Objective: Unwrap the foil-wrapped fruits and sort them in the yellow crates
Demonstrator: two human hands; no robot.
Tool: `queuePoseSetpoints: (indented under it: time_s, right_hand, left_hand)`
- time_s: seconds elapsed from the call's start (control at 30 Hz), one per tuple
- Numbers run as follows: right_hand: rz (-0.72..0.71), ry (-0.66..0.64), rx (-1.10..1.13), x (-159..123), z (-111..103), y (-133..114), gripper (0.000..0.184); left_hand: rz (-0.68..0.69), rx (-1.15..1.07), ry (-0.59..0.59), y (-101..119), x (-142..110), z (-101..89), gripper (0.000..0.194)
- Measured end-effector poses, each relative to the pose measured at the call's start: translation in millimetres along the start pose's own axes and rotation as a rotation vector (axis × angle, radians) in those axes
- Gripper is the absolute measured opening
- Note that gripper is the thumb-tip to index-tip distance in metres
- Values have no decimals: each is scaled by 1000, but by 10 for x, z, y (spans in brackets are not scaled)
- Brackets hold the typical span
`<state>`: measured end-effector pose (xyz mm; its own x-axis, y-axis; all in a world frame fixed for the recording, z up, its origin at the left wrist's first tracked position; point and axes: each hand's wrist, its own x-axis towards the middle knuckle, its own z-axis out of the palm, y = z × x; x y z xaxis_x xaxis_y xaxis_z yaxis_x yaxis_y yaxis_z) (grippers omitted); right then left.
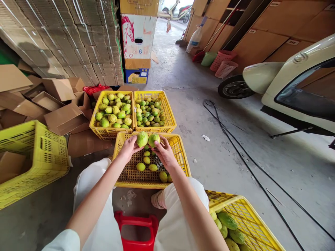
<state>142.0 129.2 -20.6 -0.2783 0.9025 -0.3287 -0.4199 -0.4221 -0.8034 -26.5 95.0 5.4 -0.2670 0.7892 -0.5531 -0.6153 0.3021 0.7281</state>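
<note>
The person's left hand (128, 147) grasps a large green fruit (142, 138), and the right hand (165, 152) grasps a second green fruit (154, 141); the fingers of each hand are curled around the outer side of its fruit. The two fruits are held side by side above the far part of a yellow crate (151, 185), near the middle of the view. The left fruit's long axis seems to run up and down the view, away from the person (which end is the stem end cannot be told). The right fruit looks rounder, so its axis is hard to judge.

Below, a few smaller yellow fruits (153, 167) lie loose on the crate's floor; the one at the centre rests on its side, its long axis running left to right. Beyond stand a left-hand crate (112, 134) and a right-hand crate (170, 115), both holding many fruits. A red stool (136, 220) shows between the person's knees.
</note>
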Motion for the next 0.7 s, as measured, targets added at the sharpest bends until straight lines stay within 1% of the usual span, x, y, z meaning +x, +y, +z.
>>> queuePoseSetpoints:
  time_s: [0.07, 0.17, 0.23, 0.4, 0.53, 0.7]
  right_hand:
    - [7, -8, 3, 0, -3, -3, 57]
    - [32, -39, -25, -3, -12, -17, 54]
    - [48, -57, -46, -9, -12, -28, 54]
    - [41, -58, -71, -33, 10, -48, 47]
    - [43, -52, -86, -44, 7, -38, 47]
    - [12, 32, 7, -5, -20, -2, 54]
  left_hand:
    - [1, 33, -2, -5, -4, -16, 11]
    - [20, 114, -81, -2, -39, -48, 21]
    - [41, 154, -108, 3, -60, -59, 27]
    - [31, 151, -57, -5, -67, -50, 37]
    - [43, 161, -80, -57, -38, -63, 30]
    - [92, 164, -54, -100, -15, -87, 25]
